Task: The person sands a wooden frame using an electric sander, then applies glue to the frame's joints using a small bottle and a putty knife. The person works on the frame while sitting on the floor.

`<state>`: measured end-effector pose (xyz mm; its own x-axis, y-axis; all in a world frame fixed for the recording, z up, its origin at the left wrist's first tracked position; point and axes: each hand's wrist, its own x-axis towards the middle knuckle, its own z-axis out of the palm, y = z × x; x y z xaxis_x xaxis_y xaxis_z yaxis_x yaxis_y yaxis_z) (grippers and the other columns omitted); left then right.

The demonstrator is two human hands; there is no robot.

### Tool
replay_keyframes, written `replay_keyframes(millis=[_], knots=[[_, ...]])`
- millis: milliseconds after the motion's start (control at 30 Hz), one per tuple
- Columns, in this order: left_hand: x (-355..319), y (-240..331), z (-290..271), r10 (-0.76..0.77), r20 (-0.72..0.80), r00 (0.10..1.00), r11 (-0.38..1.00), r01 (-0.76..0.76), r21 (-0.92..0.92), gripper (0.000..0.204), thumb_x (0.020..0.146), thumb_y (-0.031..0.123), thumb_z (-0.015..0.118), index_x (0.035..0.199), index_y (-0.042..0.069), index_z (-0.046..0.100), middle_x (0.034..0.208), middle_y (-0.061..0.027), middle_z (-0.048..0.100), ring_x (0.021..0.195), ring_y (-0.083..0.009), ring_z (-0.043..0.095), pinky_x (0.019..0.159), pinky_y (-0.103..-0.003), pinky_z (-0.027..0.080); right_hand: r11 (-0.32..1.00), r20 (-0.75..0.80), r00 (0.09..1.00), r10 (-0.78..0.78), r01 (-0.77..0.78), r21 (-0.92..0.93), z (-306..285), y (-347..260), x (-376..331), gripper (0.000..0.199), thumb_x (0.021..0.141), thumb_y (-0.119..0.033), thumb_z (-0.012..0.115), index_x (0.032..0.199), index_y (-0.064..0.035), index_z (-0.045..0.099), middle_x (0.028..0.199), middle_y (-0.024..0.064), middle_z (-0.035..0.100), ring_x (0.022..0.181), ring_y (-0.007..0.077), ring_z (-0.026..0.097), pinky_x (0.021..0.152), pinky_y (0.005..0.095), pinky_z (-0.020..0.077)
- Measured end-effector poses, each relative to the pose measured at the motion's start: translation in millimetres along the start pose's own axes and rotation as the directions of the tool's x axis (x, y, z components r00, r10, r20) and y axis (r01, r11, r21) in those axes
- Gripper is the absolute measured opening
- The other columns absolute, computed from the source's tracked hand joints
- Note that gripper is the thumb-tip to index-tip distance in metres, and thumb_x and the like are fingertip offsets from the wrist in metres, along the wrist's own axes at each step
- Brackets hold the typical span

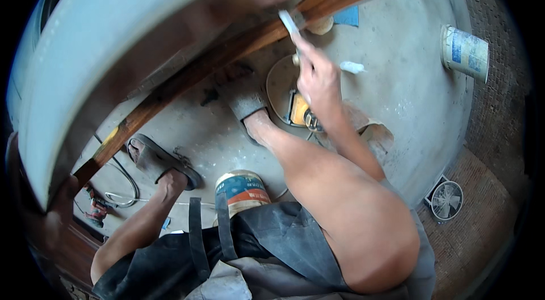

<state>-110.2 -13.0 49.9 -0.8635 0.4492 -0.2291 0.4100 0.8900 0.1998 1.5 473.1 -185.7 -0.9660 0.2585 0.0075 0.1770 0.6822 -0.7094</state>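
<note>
A large curved grey-white panel (96, 33) spans the upper left, with a brown wooden strip (198, 70) along its lower edge. My right hand (319, 75) is closed around a narrow pale flat tool, like a scraper (289, 21). The tool's far end meets or nearly meets the panel's shadowed side beside the strip; motion blurs the contact. At the lower left, my left hand (58, 212) grips the panel's near corner by the end of the strip. It is dark and blurred, and most of its fingers are hidden.
Between my sandalled feet and my lap stands a labelled bucket (242, 189). A yellow-and-black power tool (301, 111) rests on a round lid beyond my right foot. A red drill (96, 209) with cables lies left. Rightward are a white bucket (465, 53) and a small fan (446, 200).
</note>
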Motion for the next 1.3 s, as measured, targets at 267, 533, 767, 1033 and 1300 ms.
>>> replay_keyframes(millis=[267,533,767,1033,1300], knots=[[6,-12,2,0.042,0.018,0.999,0.999,-0.042,-0.006,0.099,0.073,0.008,0.088,0.158,0.015,0.037,0.147,-0.0215,0.054,0.130,-0.0391,0.056,0.106,-0.053,0.050,1.000,-0.007,1.000,-0.002,0.002,-0.030,3,0,21,0.042,0.094,0.001,0.059,0.134,-0.0125,0.067,0.086,0.0211,0.067,0.079,0.0384,0.067,0.072,0.0457,0.0534],[0,-15,-2,0.071,0.043,0.997,0.997,-0.072,0.021,0.097,0.076,0.008,0.086,0.159,0.016,0.036,0.147,-0.0215,0.054,0.128,-0.0396,0.058,0.103,-0.053,0.052,1.000,-0.043,0.999,-0.028,0.027,-0.007,7,-5,25,0.054,0.087,0.010,0.062,0.135,-0.0131,0.068,0.083,0.0190,0.067,0.079,0.0363,0.068,0.072,0.0452,0.0534],[17,36,-8,0.008,-0.047,0.999,1.000,-0.007,0.025,0.093,0.076,-0.001,0.079,0.157,0.016,0.039,0.130,-0.0249,0.065,0.112,-0.0388,0.069,0.097,-0.049,0.058,0.990,-0.035,0.996,-0.081,0.077,-0.115,-2,-5,10,0.049,0.091,0.004,0.062,0.137,-0.0123,0.065,0.084,0.0201,0.065,0.077,0.0400,0.065,0.071,0.0468,0.0517],[20,33,-19,0.142,-0.032,0.989,0.988,-0.139,0.064,0.093,0.073,-0.003,0.079,0.156,0.013,0.041,0.131,-0.0260,0.065,0.115,-0.0406,0.068,0.098,-0.051,0.059,0.988,-0.036,0.996,-0.083,0.077,-0.133,-5,7,-6,0.047,0.091,0.003,0.064,0.134,-0.0155,0.069,0.084,0.0169,0.064,0.077,0.0370,0.066,0.073,0.0453,0.0531],[13,25,-21,0.029,0.025,0.999,0.999,-0.028,-0.040,0.100,0.067,0.005,0.091,0.154,0.007,0.042,0.141,-0.0211,0.057,0.125,-0.0382,0.061,0.102,-0.046,0.056,0.997,-0.044,0.997,-0.060,0.058,-0.050,2,7,-5,0.050,0.090,0.006,0.062,0.136,-0.0149,0.067,0.084,0.0167,0.062,0.078,0.0367,0.064,0.074,0.0454,0.0516]])
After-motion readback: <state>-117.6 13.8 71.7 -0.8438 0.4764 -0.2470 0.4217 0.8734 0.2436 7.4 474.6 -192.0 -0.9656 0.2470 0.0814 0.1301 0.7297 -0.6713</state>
